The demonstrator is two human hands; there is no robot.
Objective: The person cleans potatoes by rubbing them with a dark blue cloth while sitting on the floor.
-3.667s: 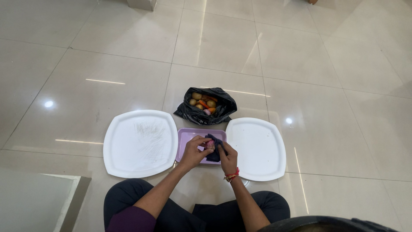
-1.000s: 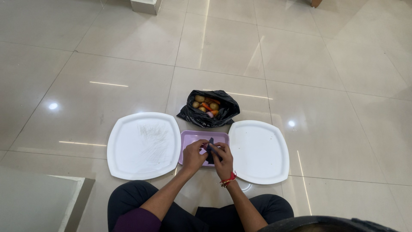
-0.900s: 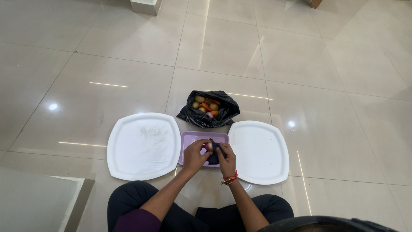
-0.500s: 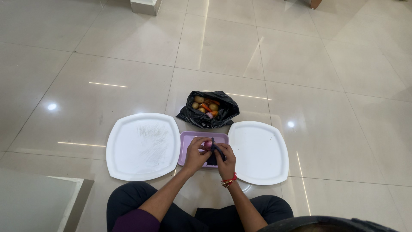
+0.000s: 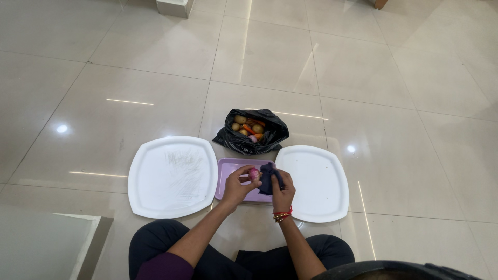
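Observation:
I sit on the tiled floor with both hands over a small purple tray (image 5: 228, 168). My left hand (image 5: 237, 187) pinches a small round reddish onion (image 5: 253, 173) at its fingertips. My right hand (image 5: 282, 191) grips a dark cloth (image 5: 268, 177) pressed against the onion's right side. A large square white plate (image 5: 173, 175) lies to the left of the tray and a second white plate (image 5: 314, 181) to the right. Both plates hold nothing.
A black plastic bag (image 5: 251, 131) lies open just beyond the tray, holding potatoes, carrots and another small onion. My crossed legs in dark trousers fill the bottom edge. A grey ledge (image 5: 46, 243) sits at the lower left.
The dark cloth had covered what my hands held over the tray; now the reddish onion shows in my left fingertips, with the cloth shifted to its right side.

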